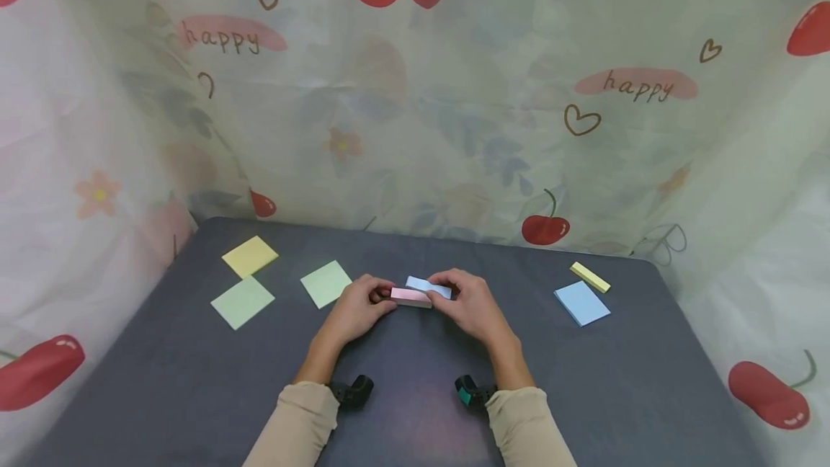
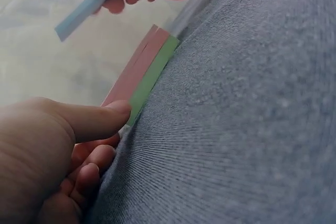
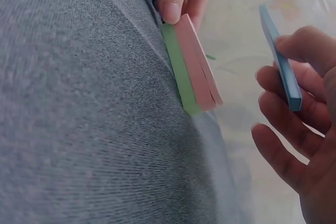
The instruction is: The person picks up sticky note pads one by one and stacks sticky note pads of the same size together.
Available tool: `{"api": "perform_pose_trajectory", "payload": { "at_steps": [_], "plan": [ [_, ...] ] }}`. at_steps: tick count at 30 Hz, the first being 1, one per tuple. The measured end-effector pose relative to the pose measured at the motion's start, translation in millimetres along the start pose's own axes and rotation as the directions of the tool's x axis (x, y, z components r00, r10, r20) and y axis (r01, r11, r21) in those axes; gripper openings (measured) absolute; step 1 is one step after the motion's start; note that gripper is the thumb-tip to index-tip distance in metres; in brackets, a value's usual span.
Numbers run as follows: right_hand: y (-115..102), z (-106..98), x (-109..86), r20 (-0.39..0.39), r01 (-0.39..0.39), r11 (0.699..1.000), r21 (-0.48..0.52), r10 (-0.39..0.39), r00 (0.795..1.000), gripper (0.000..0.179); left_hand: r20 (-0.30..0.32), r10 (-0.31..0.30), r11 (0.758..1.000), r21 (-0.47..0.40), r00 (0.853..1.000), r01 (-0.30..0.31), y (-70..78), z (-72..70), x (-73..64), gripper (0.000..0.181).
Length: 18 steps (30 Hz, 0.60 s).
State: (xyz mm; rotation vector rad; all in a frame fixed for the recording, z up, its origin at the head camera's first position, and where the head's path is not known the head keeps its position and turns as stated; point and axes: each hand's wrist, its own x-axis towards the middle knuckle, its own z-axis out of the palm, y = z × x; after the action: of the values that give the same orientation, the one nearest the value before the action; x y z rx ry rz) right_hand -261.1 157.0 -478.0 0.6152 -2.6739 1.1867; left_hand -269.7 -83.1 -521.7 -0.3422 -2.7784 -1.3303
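Observation:
Near the middle of the table my left hand [image 1: 359,308] pinches one end of a stack of narrow sticky-note pads. In the left wrist view, pink pads [image 2: 131,77] lie on a green pad [image 2: 153,80], and the stack rests on the cloth. Held between thumb and fingers of my right hand [image 1: 473,305] is a narrow blue sticky-note pad [image 3: 282,61]. The wrist views show this blue pad raised above the stack and apart from it. In the head view the pink top [image 1: 411,295] appears just in front of the blue strip.
On the left lie a square yellow pad [image 1: 250,256] and two green squares, one nearer [image 1: 243,303] and one farther right [image 1: 326,284]. A blue square pad [image 1: 582,303] and a narrow yellow pad [image 1: 590,277] lie at the right. Behind the dark table [image 1: 415,416] hangs a printed curtain [image 1: 415,164].

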Motion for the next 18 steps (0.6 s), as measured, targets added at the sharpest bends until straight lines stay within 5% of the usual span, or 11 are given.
{"api": "perform_pose_trajectory", "payload": {
  "at_steps": [9,18],
  "plan": [
    [3.5,7.2,-1.6,0.004,0.026,0.999,-0.038,-0.026,1.0,0.017,0.0,0.011,0.999,-0.041,1.0,-0.011,4.9,-7.5,-1.0,0.039],
    [0.5,6.6,-3.6,0.015,0.055,0.998,-0.036,-0.054,0.998,0.017,-0.077,0.185,0.966,-0.171,0.98,-0.195,15.9,-12.5,-3.2,0.039]
  ]
}}
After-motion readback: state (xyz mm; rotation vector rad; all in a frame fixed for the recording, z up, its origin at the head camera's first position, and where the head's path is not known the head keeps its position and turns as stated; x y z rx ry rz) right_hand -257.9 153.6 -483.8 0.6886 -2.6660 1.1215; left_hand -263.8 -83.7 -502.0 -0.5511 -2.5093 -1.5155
